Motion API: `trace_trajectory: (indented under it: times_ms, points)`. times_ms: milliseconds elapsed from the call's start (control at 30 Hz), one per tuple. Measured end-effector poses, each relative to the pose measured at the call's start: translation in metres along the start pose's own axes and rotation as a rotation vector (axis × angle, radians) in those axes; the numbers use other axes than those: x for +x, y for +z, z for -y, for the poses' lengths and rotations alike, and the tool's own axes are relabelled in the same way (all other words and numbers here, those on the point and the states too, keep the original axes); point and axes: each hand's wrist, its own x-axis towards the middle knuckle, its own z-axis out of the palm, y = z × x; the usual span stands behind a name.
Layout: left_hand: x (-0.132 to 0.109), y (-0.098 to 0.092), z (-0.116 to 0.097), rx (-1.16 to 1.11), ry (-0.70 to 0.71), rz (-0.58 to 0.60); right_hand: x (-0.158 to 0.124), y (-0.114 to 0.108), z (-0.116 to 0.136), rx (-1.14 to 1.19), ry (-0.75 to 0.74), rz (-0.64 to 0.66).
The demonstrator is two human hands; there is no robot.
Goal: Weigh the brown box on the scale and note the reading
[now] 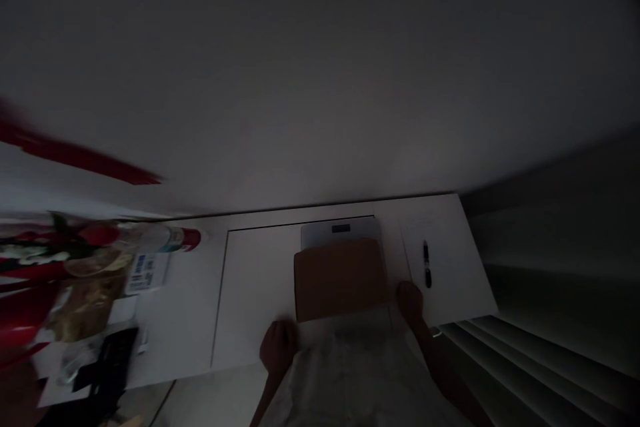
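Note:
A brown cardboard box (341, 280) lies on a grey flat scale (320, 235), whose small dark display shows past the box's far edge. My left hand (279, 345) is curled closed near the table's front edge, just left of the box's near corner. To the right of the box, my right hand (410, 299) rests closed on the table, close to a sheet of paper (445, 247). A dark pen (427, 264) lies on that sheet. Neither hand touches the box, and nothing shows in either one. The picture is dim.
The white table (260, 273) runs along a wall. On its left stand a bottle with a red cap (190, 239), a box with blue print (145, 272), red flowers and a dark object (113, 360). Pale ridged folds (520, 353) lie beyond the right end.

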Motion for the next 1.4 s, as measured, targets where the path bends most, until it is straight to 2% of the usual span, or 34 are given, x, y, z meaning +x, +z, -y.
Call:
trace_trajectory:
  times_ms: [700, 867, 1400]
  points:
    - [0.0005, -0.0009, -0.0022, -0.007, 0.013, -0.015, 0.0, 0.0016, -0.0021, -0.009, -0.017, -0.022]
    - [0.002, -0.0002, -0.0021, -0.022, -0.029, -0.009, -0.0001, 0.0028, -0.0019, -0.012, 0.004, -0.005]
    - [0.0068, -0.0043, -0.008, 0.022, 0.049, -0.024, 0.0094, 0.0003, 0.0041, 0.062, 0.061, -0.014]
